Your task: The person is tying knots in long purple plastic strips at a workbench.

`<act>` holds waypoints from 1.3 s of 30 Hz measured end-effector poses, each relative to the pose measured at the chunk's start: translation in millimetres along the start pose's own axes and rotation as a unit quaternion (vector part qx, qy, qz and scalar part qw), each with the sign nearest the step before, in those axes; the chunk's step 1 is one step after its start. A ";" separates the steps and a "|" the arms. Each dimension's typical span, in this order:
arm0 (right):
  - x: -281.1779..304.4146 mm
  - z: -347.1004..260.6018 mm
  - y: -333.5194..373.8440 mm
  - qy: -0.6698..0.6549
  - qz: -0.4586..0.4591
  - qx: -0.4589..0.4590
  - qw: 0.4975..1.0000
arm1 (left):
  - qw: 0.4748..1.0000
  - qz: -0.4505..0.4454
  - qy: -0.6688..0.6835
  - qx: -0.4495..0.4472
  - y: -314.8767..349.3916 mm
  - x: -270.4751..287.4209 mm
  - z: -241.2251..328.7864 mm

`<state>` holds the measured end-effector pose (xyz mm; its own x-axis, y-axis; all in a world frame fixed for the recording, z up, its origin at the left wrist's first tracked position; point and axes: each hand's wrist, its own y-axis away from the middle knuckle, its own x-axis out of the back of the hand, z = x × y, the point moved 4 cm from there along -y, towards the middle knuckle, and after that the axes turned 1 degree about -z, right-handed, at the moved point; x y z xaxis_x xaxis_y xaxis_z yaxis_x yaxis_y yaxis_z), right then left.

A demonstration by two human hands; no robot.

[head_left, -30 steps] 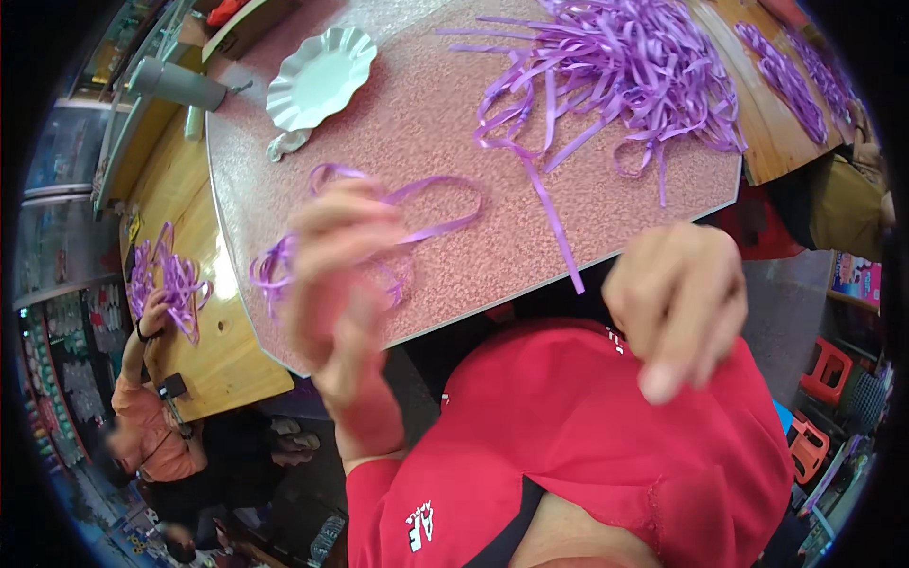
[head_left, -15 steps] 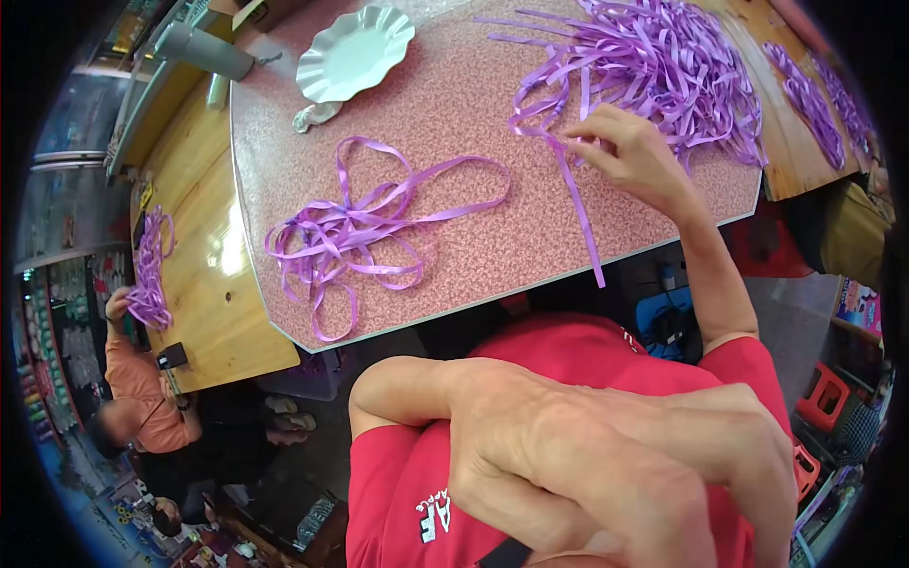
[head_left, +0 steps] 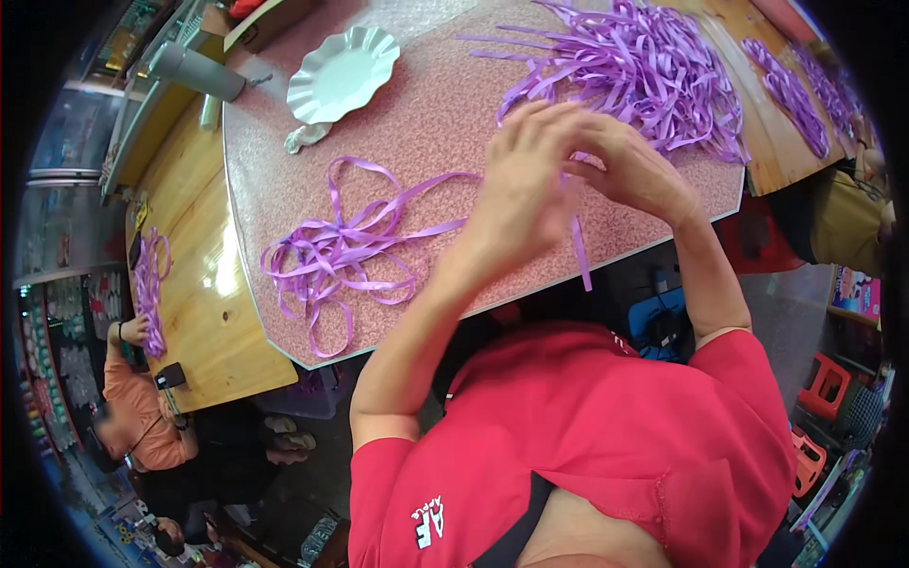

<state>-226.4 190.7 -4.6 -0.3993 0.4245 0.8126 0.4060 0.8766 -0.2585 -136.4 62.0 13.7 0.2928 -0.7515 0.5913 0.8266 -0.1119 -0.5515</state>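
Note:
My right hand [head_left: 639, 175] is closed in a pinch on a strip of purple ribbon [head_left: 580, 254], whose free tail hangs below the hands toward the table's front edge. Against its fingertips comes my left hand [head_left: 530, 180], smeared by motion, so its fingers and any grip do not show. A tangled heap of purple ribbon [head_left: 653, 80] lies just beyond both hands. To the left, a looser bundle of looped purple ribbon [head_left: 346, 254] rests on the pink speckled table [head_left: 417, 123]; one of its strands runs behind my left forearm.
A white scalloped plate [head_left: 343, 78] and a grey bottle [head_left: 197, 72] stand at the far left, near a crumpled white piece [head_left: 308, 137]. More purple ribbon bundles [head_left: 786, 95] lie on wood at right. Leftward, a person in orange [head_left: 147, 417] handles ribbon at a wooden table [head_left: 213, 312].
My left hand has swung from close above my chest up and away to my right hand over the table. The right hand keeps its place with the ribbon; the view has shifted slightly.

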 end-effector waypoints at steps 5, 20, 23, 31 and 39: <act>10.6 -5.1 2.3 -0.019 -0.024 -0.003 1.000 | 0.989 -0.085 -0.072 0.094 20.2 -20.7 -66.1; 41.1 25.6 4.9 -0.059 0.171 -0.129 0.975 | 0.935 0.105 0.241 0.238 16.2 46.9 -36.7; -21.4 -9.4 -16.8 -0.264 -0.083 -0.188 0.942 | 0.983 0.036 -0.045 0.172 16.3 29.6 -19.1; -29.7 -24.7 -43.5 -0.630 0.094 -0.179 0.749 | 0.991 -0.025 -0.083 0.100 32.9 13.1 0.4; -13.3 -38.5 -42.4 -0.404 -0.103 -0.107 0.903 | 0.960 0.209 -0.182 -0.033 30.4 57.8 -5.0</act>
<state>-206.7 139.1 15.6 -0.9185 0.3596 0.1643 0.3694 0.9287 0.0325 -96.7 11.9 28.2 0.7515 -0.4634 0.4697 0.5710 0.1002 -0.8148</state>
